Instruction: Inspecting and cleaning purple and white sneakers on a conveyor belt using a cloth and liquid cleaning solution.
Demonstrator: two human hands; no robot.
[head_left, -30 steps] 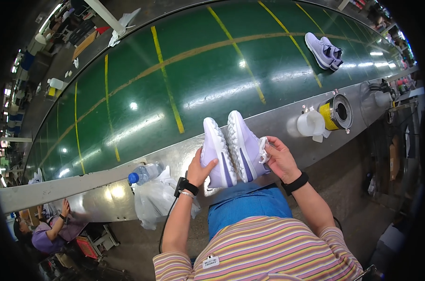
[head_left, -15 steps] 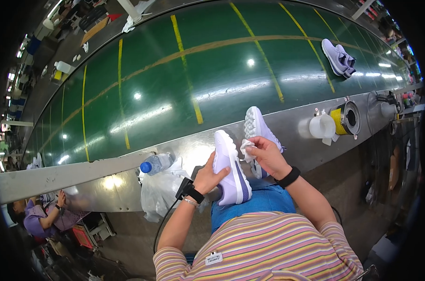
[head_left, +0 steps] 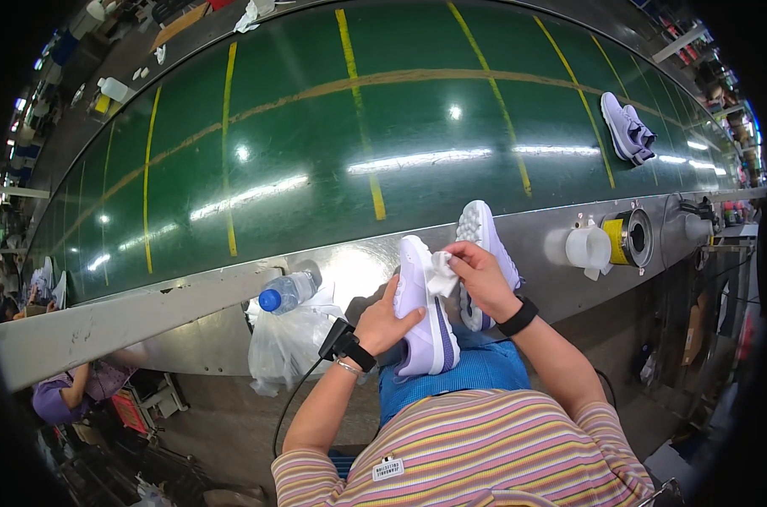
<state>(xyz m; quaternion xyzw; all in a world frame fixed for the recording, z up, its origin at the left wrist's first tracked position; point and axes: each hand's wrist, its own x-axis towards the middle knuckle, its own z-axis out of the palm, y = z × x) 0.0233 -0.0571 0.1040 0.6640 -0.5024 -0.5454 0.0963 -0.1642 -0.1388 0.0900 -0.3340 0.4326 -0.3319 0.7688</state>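
In the head view, your left hand [head_left: 389, 319] grips a white sneaker with a purple stripe [head_left: 425, 314], fingers wrapped round its side, holding it over your lap just below the steel bench [head_left: 189, 308] edge. Your right hand [head_left: 478, 275] is closed on a small white cloth [head_left: 441, 272], pressing it against that sneaker's upper. A second white sneaker [head_left: 480, 245] lies sole-up just behind your right hand, touching the bench edge. Left of the held sneaker, a water bottle with a blue cap [head_left: 287, 292] rests above a clear plastic bag [head_left: 286, 345]. To the right of it stand a white cup [head_left: 588, 248] and a yellow can [head_left: 627, 239]. On the green conveyor belt [head_left: 316, 152], well away to the upper right, lies another purple pair of shoes [head_left: 627, 127].
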